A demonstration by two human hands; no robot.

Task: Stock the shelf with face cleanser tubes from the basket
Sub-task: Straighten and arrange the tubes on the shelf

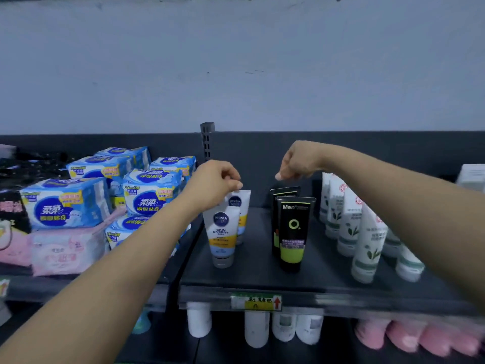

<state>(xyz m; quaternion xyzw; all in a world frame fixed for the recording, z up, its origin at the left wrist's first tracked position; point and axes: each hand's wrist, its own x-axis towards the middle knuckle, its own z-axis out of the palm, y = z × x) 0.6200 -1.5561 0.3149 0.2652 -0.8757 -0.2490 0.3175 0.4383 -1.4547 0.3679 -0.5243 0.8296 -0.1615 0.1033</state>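
Dark shelf (257,274) — left hand (212,182) pinches white tube (221,232), right hand (296,161) curled empty above black tubes (292,232).

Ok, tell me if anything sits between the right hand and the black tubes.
Nothing visible. The right hand hangs just above the rear black tube with only air between; the front black tube stands further forward, clear of that path.
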